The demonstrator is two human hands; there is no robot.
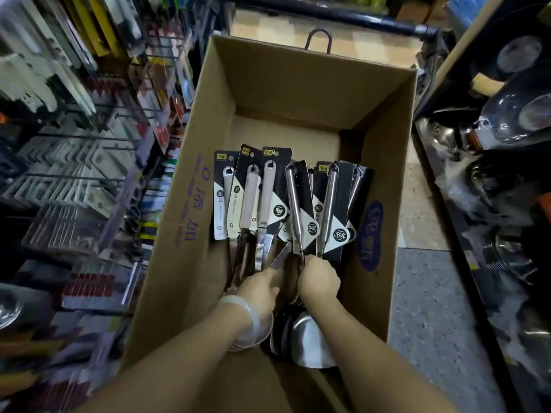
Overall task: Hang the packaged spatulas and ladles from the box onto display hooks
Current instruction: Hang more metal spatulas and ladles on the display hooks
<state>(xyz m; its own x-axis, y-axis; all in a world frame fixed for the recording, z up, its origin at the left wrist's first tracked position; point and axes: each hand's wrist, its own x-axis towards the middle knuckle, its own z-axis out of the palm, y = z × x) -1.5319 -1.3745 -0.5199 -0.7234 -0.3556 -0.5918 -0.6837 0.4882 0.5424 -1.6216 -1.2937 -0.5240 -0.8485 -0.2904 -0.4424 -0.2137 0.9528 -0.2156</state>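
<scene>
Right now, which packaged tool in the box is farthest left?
The pale-handled utensil on the black-and-white card, beside the cardboard box's left wall. Every other pack sits to its right, toward the steel-handled ones.

Boxes: we count one cardboard box.
Packaged utensils: we count about seven carded handles, overlapping, so the exact number is unclear.
Hands: we see two, the left hand and the right hand.
Bangles: one bangle.
</scene>
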